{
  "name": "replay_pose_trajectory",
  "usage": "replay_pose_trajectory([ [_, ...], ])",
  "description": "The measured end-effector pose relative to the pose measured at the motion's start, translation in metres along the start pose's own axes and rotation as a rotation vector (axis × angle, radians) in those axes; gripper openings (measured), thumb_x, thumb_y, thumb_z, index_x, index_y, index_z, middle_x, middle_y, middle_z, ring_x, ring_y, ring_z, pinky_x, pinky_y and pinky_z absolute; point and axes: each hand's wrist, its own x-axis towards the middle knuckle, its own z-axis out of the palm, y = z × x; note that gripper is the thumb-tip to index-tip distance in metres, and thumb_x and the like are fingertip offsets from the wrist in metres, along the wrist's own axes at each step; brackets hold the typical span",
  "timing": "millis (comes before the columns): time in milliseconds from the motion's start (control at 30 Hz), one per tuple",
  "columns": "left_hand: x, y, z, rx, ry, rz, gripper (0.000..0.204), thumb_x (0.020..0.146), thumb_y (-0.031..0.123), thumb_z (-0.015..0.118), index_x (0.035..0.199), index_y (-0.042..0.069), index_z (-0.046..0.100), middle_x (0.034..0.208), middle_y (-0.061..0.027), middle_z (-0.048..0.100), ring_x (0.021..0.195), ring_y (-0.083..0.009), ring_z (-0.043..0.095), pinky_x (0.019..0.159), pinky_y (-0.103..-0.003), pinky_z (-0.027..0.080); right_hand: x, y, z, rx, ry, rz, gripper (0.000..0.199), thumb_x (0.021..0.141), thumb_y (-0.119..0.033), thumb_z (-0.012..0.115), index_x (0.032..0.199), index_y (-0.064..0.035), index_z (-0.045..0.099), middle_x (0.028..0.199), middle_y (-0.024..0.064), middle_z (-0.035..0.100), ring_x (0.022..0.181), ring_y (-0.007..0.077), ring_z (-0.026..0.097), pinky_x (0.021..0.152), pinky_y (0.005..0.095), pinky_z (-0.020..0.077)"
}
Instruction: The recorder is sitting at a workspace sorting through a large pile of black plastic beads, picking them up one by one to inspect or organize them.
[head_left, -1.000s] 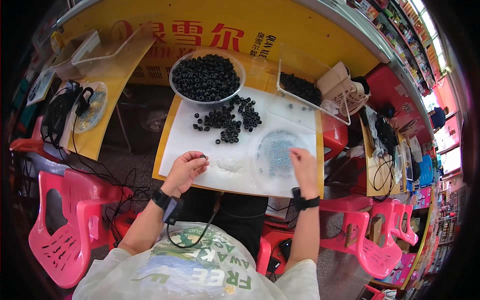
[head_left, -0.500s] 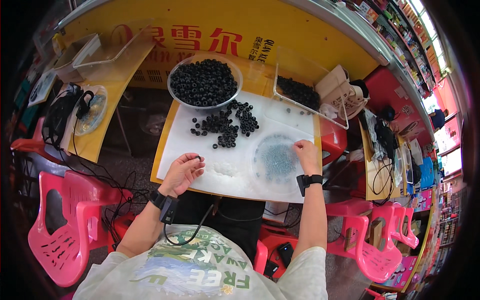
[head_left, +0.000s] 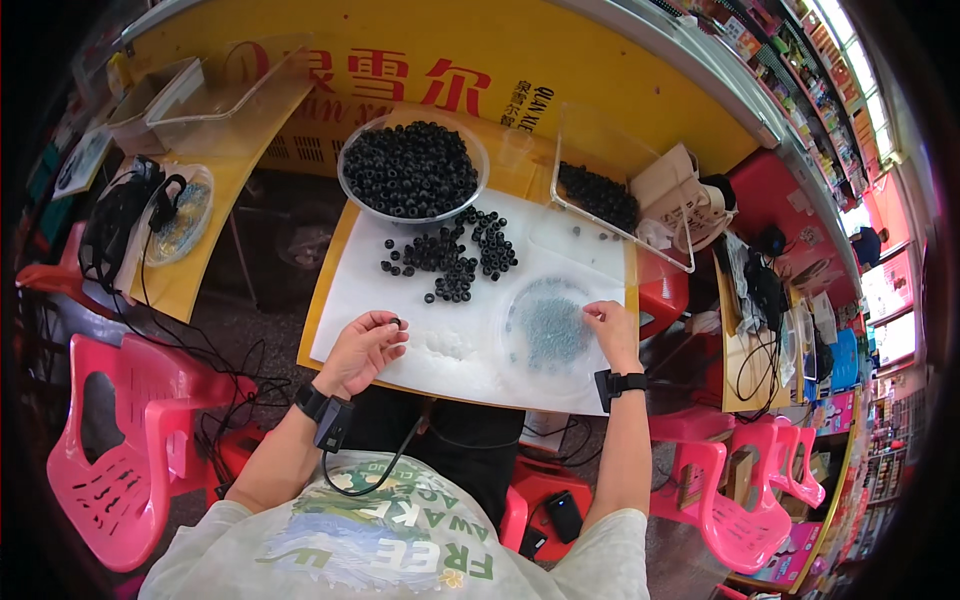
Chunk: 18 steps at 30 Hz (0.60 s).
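Between the thumb and fingertips of my left hand (head_left: 358, 356) is a small black bead (head_left: 398, 322), held over the near left of the white sheet (head_left: 345, 305). My right hand (head_left: 615, 335) is pinched closed at the right side of a shallow round clear dish (head_left: 507, 360) of tiny pale blue beads (head_left: 550, 325). Whatever its fingertips hold is too small to make out. A patch of tiny whitish pieces (head_left: 448, 346) lies between my hands. Farther back, loose black beads (head_left: 450, 255) are spread on the sheet.
A clear bowl (head_left: 345, 190) heaped with black beads stands at the table's back. A clear bin (head_left: 670, 250) with more black beads and a cloth bag (head_left: 668, 180) sit at the back right. Pink chairs (head_left: 125, 430) and side tables (head_left: 215, 240) flank me; cables trail on the left.
The view has shifted slightly. My right hand has come a little toward me along the dish's right side. My left hand keeps the bead in nearly the same place.
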Motion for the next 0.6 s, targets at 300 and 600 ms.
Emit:
replay_pose_trajectory([
  [300, 0.004, 0.001, -0.003, -0.063, 0.007, -0.050, 0.021, 0.091, 0.004, 0.064, 0.110, 0.005, 0.058, 0.105, -0.0093, 0.065, 0.090, -0.0175, 0.064, 0.079, -0.029, 0.055, -0.011, -0.005, 0.002, 0.081, 0.177, -0.017, 0.017, 0.078, -0.017, 0.072, 0.089, -0.0038, 0.071, 0.073, 0.0123, 0.068, 0.065, 0.0229, 0.064, 0.062, 0.0336, 0.0500],
  [600, 0.000, -0.003, 0.016, -0.158, -0.064, -0.215, 0.024, 0.092, 0.004, 0.063, 0.115, 0.002, 0.057, 0.102, -0.0121, 0.066, 0.084, -0.0163, 0.065, 0.076, -0.025, 0.058, -0.031, -0.027, 0.017, 0.276, 0.284, 0.023, 0.013, 0.079, -0.012, 0.070, 0.088, -0.0019, 0.069, 0.081, 0.0138, 0.070, 0.070, 0.0253, 0.067, 0.067, 0.0347, 0.0525],
])
